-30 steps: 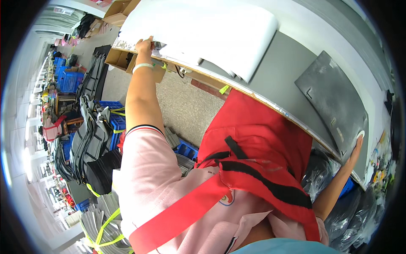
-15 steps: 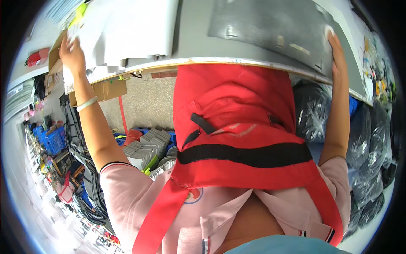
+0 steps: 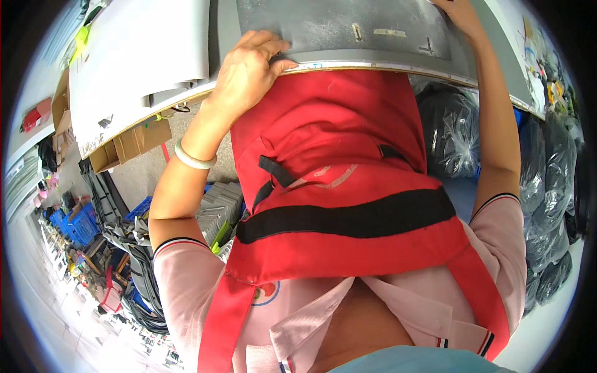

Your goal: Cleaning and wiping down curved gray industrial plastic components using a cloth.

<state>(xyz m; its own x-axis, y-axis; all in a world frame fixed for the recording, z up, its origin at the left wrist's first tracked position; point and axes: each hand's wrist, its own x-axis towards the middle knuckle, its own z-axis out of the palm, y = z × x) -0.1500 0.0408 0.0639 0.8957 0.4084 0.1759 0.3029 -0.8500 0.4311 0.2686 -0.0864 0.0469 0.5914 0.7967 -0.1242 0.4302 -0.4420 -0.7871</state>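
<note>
A dark grey, worn sheet [image 3: 329,28] with small slots and pale tape marks lies on the grey worktop [image 3: 429,67]. My left hand [image 3: 249,71] rests over its near left corner, fingers bent on the sheet and thumb apart from them along the table edge. I see no object between thumb and fingers. At the sheet's far right side is my right hand [image 3: 461,13], its fingertips cut off by the top of the picture. White sheet material [image 3: 143,46] lies to the left of the grey sheet, its near edge curling.
Below the table at left hangs an open cardboard box [image 3: 142,138]. Grey stacked pieces [image 3: 221,205] and blue crates [image 3: 81,224] stand lower left. Clear plastic bags of dark goods [image 3: 451,133] crowd the right side. My red apron [image 3: 329,137] meets the table edge.
My left hand has left the white material's far left side and come right onto the grey sheet's corner. The grey sheet has slid left and away from the table edge; my right hand has moved with it.
</note>
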